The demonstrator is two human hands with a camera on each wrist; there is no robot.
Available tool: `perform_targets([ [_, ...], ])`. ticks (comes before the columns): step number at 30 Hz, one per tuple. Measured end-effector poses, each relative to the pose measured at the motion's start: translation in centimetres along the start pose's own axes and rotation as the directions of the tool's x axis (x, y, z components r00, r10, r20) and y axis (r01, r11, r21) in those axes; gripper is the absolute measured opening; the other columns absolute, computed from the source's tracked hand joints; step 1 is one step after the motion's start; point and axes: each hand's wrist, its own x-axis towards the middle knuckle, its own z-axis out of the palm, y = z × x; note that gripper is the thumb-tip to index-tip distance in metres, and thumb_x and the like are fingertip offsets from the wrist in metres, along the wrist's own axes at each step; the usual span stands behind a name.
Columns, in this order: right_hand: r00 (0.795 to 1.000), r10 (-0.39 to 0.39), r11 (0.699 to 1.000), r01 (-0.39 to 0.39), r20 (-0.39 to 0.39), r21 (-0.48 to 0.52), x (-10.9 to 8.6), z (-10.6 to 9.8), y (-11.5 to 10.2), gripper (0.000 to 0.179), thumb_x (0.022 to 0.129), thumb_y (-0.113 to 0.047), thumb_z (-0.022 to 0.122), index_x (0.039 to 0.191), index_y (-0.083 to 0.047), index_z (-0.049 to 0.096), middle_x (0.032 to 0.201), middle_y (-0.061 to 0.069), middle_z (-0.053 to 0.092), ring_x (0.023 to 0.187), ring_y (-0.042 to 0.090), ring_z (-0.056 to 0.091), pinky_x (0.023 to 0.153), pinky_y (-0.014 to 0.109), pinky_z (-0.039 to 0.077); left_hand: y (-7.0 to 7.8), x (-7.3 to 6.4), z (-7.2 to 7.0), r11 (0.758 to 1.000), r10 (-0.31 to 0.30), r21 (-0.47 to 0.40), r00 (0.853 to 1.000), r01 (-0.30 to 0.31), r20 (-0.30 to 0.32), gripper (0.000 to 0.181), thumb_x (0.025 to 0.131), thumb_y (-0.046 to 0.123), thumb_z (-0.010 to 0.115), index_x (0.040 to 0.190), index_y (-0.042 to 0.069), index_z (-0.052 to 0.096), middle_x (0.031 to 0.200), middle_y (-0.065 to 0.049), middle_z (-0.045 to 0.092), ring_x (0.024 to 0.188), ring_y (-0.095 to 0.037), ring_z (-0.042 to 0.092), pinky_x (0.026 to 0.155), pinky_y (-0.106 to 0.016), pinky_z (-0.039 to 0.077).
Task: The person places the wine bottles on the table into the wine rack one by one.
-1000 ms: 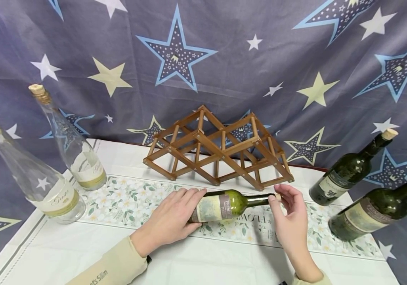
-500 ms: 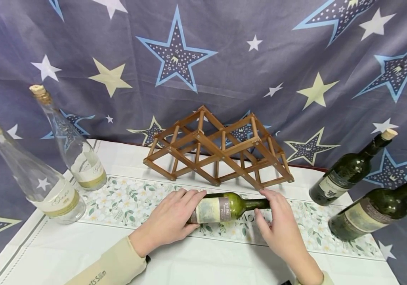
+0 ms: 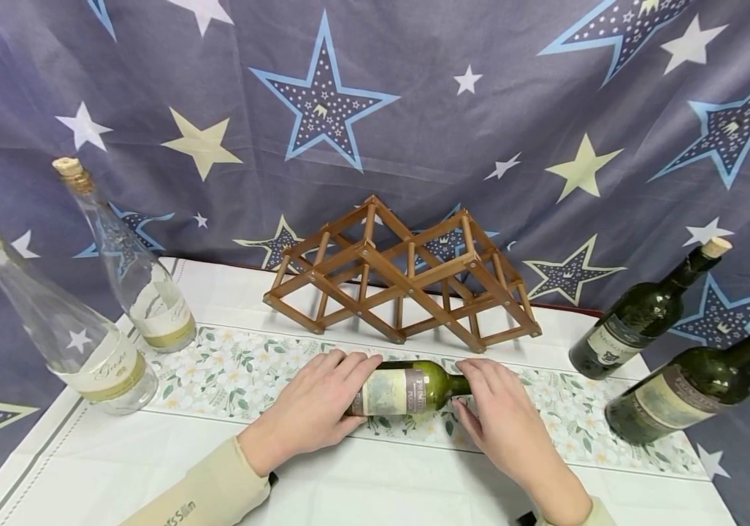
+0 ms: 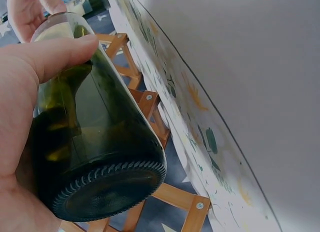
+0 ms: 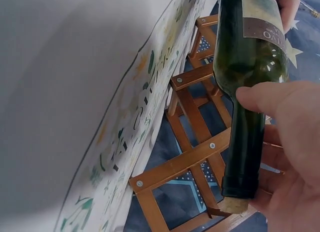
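Moved the right hand [image 3: 504, 415] a fair bit compared with a second ago: was up at the cork end of the green bottle [image 3: 407, 391] then, now well down over the neck and nearly at the shoulder. Kept the left hand [image 3: 322, 398] put, wrapped round the lower body same as before. Also brought the neck end a touch lower in the frame. Left the wooden rack [image 3: 410, 290] unmoved, mid-frame.

Gripping with both hands right now: left curled round the base end, thumb on the near side; right curled round the neck, thumb pressed at the shoulder.

As for the bottle, lying sideways just below the centre of the frame, base to the left, neck to the right, in front of the rack. Over the floral runner [image 3: 236, 372] on the counter [image 3: 348, 475], but can't tell if touching or held just above.

Looks see-through green at the shoulder, almost black toward the base. Wearing a cream label with a faded bluish picture and a purplish-brown band, too blurry to read fully. Ridged round the underside in the left wrist view, and stoppered with a pale cork [image 5: 234, 206] in the right wrist view.
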Motion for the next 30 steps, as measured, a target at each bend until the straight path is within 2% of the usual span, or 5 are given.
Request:
perform_targets([
  [8,0.998,-0.026,0.998,0.029,0.065,-0.049,0.02,0.27,-0.03,0.055,0.089,-0.020,0.085,0.135,0.002,0.062,0.126,0.015,0.067,0.118,0.036,0.062,0.105,0.054,0.050,0.01,0.01,0.06,0.999,0.027,0.037,1.000,-0.027,0.002,0.092,0.081,0.043,0.092,0.156,0.011,0.049,0.139,-0.005,0.062,0.117,-0.028,0.060,0.104,-0.048,0.052],
  [15,0.994,-0.038,0.998,0.042,0.102,-0.038,-0.09,0.60,0.05,0.048,0.090,-0.017,0.084,0.130,-0.001,0.063,0.122,0.011,0.068,0.114,0.033,0.064,0.102,0.052,0.052,0.12,0.07,0.00,0.997,0.043,0.059,0.999,-0.044,0.018,0.090,0.082,0.042,0.091,0.156,0.012,0.049,0.137,-0.004,0.063,0.118,-0.027,0.060,0.102,-0.047,0.052],
  [23,0.988,-0.024,0.999,0.031,0.150,-0.039,-0.32,0.76,-0.01,0.046,0.090,-0.014,0.085,0.130,-0.002,0.064,0.115,0.008,0.067,0.106,0.029,0.064,0.098,0.051,0.053,0.27,0.15,-0.21,0.997,0.051,0.053,0.998,-0.052,0.034,0.090,0.082,0.043,0.092,0.156,0.012,0.049,0.136,-0.004,0.063,0.114,-0.028,0.061,0.093,-0.048,0.054],
  [30,0.986,-0.016,1.000,0.016,0.168,-0.001,-0.71,0.97,0.09,0.042,0.093,-0.015,0.080,0.130,-0.003,0.063,0.111,0.005,0.066,0.103,0.025,0.061,0.089,0.048,0.051,0.29,0.12,-0.15,0.997,0.052,0.057,0.998,-0.055,0.041,0.091,0.082,0.043,0.091,0.157,0.013,0.048,0.138,-0.003,0.063,0.117,-0.027,0.061,0.096,-0.048,0.054],
])
